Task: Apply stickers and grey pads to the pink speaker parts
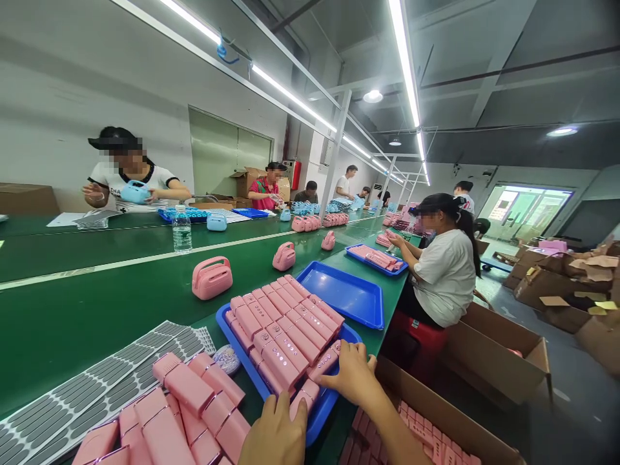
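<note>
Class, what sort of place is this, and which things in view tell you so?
Most likely a factory assembly workshop: people work along a long green worktop, a blue tray holds rows of matching pink units, and cardboard boxes stand alongside.

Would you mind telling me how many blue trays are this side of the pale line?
3: a loaded blue tray at the right hand, a second blue tray just beyond, and a third tray before the ponytailed co-worker; others farther off may be hidden.
</note>
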The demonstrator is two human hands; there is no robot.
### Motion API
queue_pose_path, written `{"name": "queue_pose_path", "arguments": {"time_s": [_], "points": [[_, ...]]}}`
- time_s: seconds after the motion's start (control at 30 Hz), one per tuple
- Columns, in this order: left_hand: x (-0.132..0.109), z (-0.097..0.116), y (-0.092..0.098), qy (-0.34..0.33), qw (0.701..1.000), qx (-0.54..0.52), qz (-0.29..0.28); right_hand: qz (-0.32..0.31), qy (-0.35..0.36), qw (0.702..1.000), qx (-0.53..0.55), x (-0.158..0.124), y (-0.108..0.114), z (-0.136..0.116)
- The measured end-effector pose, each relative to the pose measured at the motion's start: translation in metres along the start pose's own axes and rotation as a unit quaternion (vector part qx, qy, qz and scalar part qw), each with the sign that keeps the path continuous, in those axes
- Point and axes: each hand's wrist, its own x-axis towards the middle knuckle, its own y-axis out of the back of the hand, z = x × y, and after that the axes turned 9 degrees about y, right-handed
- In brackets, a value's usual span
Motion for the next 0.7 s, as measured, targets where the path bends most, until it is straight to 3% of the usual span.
{"name": "queue_pose_path", "arguments": {"time_s": [0.17,0.47,0.7], "points": [[0.005,0.003,-0.003,-0.010,1.000,-0.013,0.007,0.024,-0.037,0.999,-0.029,-0.002,0.001,0.000],[0.014,0.011,-0.004,-0.021,0.999,-0.046,0.011,0.017,-0.022,1.000,-0.001,-0.001,-0.009,-0.002],[0.010,-0.001,-0.003,-0.033,0.997,-0.069,-0.019,0.049,-0.039,0.998,0.015,0.006,-0.013,0.003]]}}
